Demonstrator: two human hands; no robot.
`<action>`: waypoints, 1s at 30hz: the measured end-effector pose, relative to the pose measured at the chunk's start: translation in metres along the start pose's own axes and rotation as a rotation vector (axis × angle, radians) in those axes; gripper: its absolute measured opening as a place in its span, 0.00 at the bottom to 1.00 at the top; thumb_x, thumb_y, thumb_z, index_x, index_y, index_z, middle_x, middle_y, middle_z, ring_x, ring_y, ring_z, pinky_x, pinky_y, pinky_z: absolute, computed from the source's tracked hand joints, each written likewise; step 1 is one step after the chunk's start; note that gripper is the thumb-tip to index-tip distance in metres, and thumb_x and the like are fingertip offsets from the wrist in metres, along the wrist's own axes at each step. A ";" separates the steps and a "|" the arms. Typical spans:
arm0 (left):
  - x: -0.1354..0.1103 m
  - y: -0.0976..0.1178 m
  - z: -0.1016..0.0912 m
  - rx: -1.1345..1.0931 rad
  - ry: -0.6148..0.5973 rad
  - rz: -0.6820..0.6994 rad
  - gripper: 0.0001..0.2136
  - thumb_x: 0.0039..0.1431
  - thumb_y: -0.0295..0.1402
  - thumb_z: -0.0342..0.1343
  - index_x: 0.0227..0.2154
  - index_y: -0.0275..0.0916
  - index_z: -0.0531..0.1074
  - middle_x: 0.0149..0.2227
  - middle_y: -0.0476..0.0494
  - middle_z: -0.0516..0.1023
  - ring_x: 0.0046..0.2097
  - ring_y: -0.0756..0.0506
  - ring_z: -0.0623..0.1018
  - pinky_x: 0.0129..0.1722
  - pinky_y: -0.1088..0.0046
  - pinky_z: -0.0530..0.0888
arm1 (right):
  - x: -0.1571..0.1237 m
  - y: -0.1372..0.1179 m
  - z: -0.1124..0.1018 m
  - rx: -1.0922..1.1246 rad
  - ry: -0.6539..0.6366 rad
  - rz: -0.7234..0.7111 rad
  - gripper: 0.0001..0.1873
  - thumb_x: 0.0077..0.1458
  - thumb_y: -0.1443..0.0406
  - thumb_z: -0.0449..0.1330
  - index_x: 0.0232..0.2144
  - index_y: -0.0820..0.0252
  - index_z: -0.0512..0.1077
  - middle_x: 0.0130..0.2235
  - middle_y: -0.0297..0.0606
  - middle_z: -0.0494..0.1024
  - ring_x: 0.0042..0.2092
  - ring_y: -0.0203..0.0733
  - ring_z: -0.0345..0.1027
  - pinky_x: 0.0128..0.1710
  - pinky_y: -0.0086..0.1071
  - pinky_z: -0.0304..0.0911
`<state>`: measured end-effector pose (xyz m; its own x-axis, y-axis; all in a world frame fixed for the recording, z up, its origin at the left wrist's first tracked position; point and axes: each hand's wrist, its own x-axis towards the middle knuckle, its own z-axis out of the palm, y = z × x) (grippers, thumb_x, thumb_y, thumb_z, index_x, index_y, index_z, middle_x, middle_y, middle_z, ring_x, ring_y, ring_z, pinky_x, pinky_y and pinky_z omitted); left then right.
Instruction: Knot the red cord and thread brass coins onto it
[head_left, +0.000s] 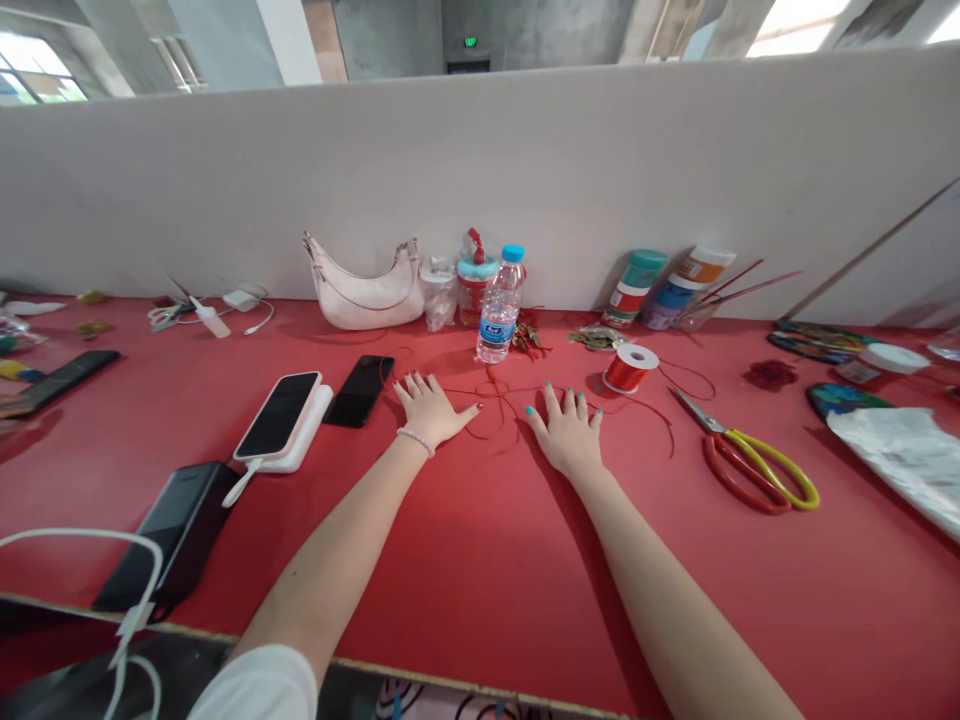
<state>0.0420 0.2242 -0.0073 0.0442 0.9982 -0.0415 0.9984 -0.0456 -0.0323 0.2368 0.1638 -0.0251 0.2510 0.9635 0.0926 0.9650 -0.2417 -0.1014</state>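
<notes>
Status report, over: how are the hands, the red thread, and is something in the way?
Left hand and right hand: open, palms down, holding nothing. Red thread: loose on table, partly between them. Water bottle: upright just behind thread, possible obstacle.

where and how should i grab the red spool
By its white top rim, from above, with the right hand. The spool stands upright, that round rim facing up with nothing over it, beyond and to the right of that hand. Red thread wraps its middle, so squeezing there could shift the windings.
</notes>
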 end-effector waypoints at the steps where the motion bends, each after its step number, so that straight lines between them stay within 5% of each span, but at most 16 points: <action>1: -0.001 0.001 0.001 -0.001 0.032 0.032 0.50 0.48 0.64 0.36 0.62 0.24 0.44 0.64 0.22 0.43 0.63 0.24 0.43 0.57 0.41 0.40 | 0.000 0.000 0.000 0.012 0.007 -0.028 0.32 0.61 0.51 0.40 0.63 0.60 0.47 0.63 0.53 0.50 0.64 0.59 0.40 0.56 0.57 0.43; 4: -0.005 0.008 0.002 -0.031 0.042 0.276 0.40 0.56 0.58 0.32 0.63 0.35 0.42 0.66 0.33 0.40 0.64 0.29 0.41 0.57 0.41 0.42 | 0.000 0.002 0.001 0.066 -0.003 -0.220 0.31 0.61 0.53 0.38 0.63 0.57 0.45 0.65 0.43 0.47 0.65 0.52 0.36 0.59 0.55 0.41; 6: -0.008 0.013 0.003 -0.056 -0.011 0.388 0.38 0.57 0.57 0.29 0.63 0.33 0.44 0.66 0.33 0.41 0.65 0.32 0.41 0.58 0.43 0.41 | 0.000 0.003 0.002 0.090 -0.034 -0.315 0.30 0.62 0.54 0.36 0.64 0.57 0.43 0.65 0.40 0.49 0.65 0.47 0.37 0.60 0.53 0.39; 11: -0.014 0.022 0.005 -0.065 -0.009 0.344 0.46 0.53 0.61 0.32 0.62 0.23 0.45 0.64 0.21 0.42 0.65 0.30 0.42 0.59 0.46 0.39 | 0.000 0.003 0.003 0.114 -0.039 -0.340 0.33 0.61 0.52 0.35 0.64 0.61 0.41 0.64 0.41 0.51 0.65 0.48 0.39 0.60 0.54 0.39; 19: -0.016 0.024 0.009 -0.073 0.022 0.324 0.46 0.52 0.61 0.33 0.62 0.24 0.45 0.64 0.24 0.42 0.64 0.29 0.44 0.58 0.42 0.41 | -0.002 -0.001 0.005 0.043 0.079 -0.381 0.34 0.60 0.49 0.40 0.62 0.62 0.50 0.61 0.44 0.59 0.60 0.49 0.51 0.56 0.44 0.48; 30: -0.016 0.028 0.003 0.017 0.033 0.390 0.44 0.55 0.58 0.35 0.60 0.18 0.47 0.63 0.21 0.47 0.64 0.30 0.48 0.60 0.49 0.43 | -0.003 -0.004 0.005 -0.028 0.065 -0.394 0.33 0.61 0.50 0.38 0.60 0.64 0.54 0.61 0.45 0.58 0.60 0.50 0.49 0.55 0.43 0.46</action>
<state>0.0693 0.2065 -0.0108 0.4219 0.9064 -0.0216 0.9056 -0.4225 -0.0374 0.2321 0.1626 -0.0302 -0.1350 0.9740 0.1821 0.9899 0.1407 -0.0189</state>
